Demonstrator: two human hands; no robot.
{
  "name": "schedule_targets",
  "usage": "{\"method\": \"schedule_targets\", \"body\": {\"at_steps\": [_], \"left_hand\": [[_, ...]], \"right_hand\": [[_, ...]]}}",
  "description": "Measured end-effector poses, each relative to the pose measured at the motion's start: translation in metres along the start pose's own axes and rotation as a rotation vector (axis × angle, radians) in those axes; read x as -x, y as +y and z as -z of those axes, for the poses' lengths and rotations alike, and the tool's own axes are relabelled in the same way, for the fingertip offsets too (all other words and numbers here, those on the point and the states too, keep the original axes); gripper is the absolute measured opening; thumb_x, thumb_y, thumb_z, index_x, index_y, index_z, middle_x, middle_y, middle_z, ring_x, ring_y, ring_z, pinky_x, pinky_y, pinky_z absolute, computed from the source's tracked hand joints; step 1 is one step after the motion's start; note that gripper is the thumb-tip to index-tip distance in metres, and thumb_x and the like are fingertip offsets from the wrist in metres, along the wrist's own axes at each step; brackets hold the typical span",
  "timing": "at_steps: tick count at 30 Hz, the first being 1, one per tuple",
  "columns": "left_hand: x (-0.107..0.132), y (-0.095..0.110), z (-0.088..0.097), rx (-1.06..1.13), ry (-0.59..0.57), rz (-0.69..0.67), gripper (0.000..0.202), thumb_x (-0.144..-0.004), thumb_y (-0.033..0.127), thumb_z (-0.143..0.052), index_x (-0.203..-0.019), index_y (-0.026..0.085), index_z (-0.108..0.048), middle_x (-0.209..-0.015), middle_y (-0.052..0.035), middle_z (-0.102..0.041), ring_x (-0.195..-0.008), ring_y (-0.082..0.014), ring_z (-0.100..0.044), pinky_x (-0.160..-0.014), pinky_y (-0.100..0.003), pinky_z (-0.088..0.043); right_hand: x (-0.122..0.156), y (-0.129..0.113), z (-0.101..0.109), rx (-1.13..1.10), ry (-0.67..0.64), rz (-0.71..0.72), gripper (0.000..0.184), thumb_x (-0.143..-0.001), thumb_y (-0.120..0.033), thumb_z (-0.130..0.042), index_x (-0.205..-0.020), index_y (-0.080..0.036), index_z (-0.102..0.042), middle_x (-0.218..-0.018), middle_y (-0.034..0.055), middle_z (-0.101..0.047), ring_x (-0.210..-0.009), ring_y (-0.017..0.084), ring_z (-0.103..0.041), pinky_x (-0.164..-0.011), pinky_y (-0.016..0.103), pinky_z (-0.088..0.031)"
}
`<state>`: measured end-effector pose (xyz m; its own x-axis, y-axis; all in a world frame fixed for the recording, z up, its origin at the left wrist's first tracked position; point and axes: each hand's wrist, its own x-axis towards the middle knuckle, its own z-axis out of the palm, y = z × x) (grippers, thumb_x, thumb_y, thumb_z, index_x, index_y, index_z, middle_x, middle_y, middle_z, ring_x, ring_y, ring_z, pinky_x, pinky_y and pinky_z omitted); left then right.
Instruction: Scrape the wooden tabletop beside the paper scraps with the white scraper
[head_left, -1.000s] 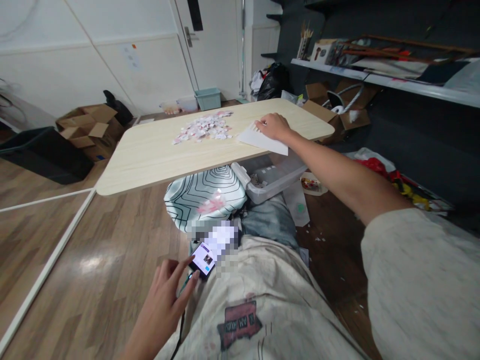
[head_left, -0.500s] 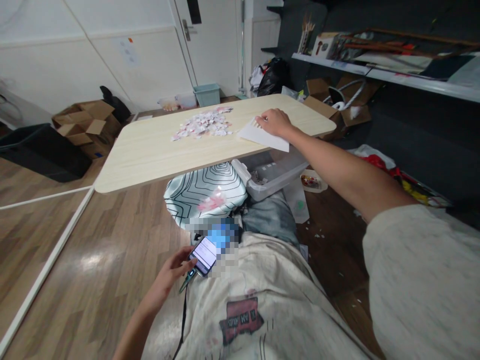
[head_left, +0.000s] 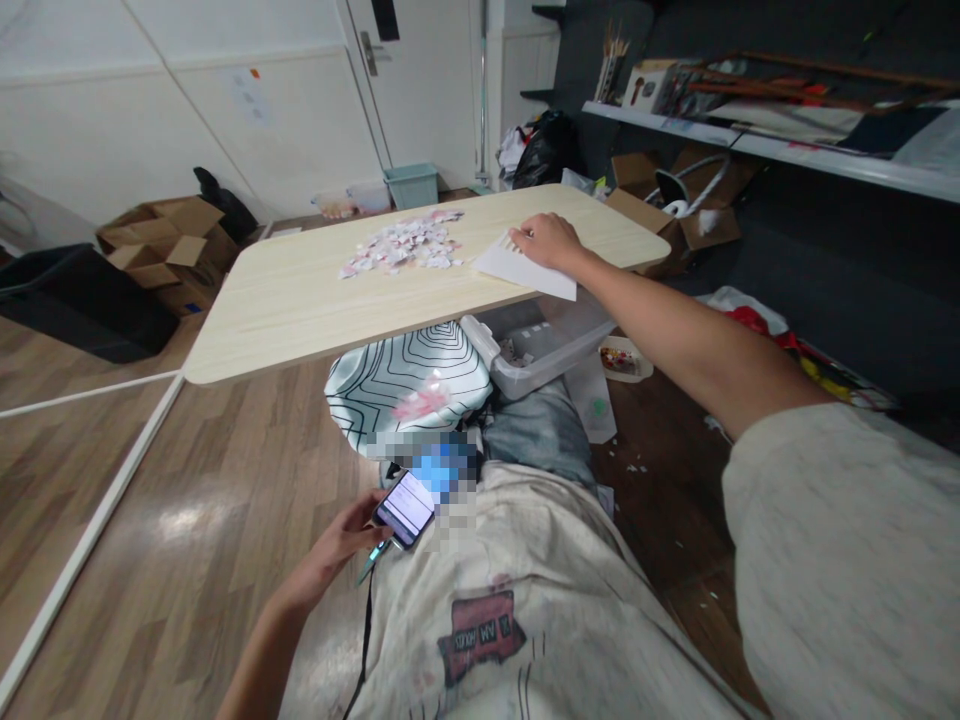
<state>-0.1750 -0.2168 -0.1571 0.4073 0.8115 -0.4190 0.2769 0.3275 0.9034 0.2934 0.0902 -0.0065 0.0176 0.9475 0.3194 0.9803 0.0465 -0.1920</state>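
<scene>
My left hand (head_left: 346, 535) is closed around a smartphone (head_left: 405, 508) with a lit screen, tilted above my lap; its thumb lies by the lower edge. Part of the phone's surroundings is pixelated. On the table (head_left: 262, 310), my right hand (head_left: 550, 243) rests with curled fingers on a white sheet of paper (head_left: 525, 277), whose corner juts past the near edge. Left of that sheet lies a heap of small paper scraps (head_left: 409, 245), white and pinkish. Whatever is under the right fingertips is too small to make out.
Below the table edge, a clear plastic box (head_left: 551, 360) and a patterned cushion-like fabric (head_left: 405, 385) sit over my legs. A black bin (head_left: 82, 305) and cardboard boxes (head_left: 169, 250) stand at left. A shelf (head_left: 787, 155) runs along the right; a small tray (head_left: 622, 360) lies below.
My left thumb has shifted slightly down on the phone. The right hand and the paper stay in place; the view has moved a little.
</scene>
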Motion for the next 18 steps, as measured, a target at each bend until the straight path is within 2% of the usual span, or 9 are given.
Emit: {"method": "schedule_targets", "body": {"at_steps": [7,13,18], "left_hand": [[-0.007,-0.015,0.008,0.073,-0.046,0.01,0.047,-0.075,0.051,-0.092,-0.106,0.019,-0.076,-0.104,-0.0077,-0.073,-0.104,-0.0292,-0.063,-0.091,-0.035,-0.048],[-0.009,-0.012,0.011,0.111,-0.111,0.034,0.037,-0.084,0.049,-0.087,-0.1,0.02,-0.07,-0.091,-0.0026,-0.063,-0.089,-0.0224,-0.056,-0.078,-0.031,-0.043],[-0.015,-0.016,0.01,0.128,-0.102,0.046,0.04,-0.08,0.048,-0.09,-0.096,0.02,-0.065,-0.091,-0.0007,-0.06,-0.082,-0.0183,-0.05,-0.072,-0.029,-0.039]], "right_hand": [[-0.003,0.003,-0.004,-0.05,0.046,0.014,0.065,-0.109,-0.068,-0.045,-0.116,-0.017,-0.084,-0.109,0.0171,-0.082,-0.111,0.035,-0.069,-0.099,0.045,-0.047],[-0.003,0.003,-0.004,-0.055,0.046,0.007,0.065,-0.109,-0.069,-0.045,-0.114,-0.016,-0.083,-0.11,0.0177,-0.081,-0.112,0.035,-0.069,-0.097,0.043,-0.048],[0.0,0.0,-0.001,-0.045,0.037,-0.002,0.066,-0.11,-0.069,-0.043,-0.113,-0.016,-0.083,-0.113,0.0179,-0.081,-0.112,0.035,-0.069,-0.098,0.044,-0.047]]}}
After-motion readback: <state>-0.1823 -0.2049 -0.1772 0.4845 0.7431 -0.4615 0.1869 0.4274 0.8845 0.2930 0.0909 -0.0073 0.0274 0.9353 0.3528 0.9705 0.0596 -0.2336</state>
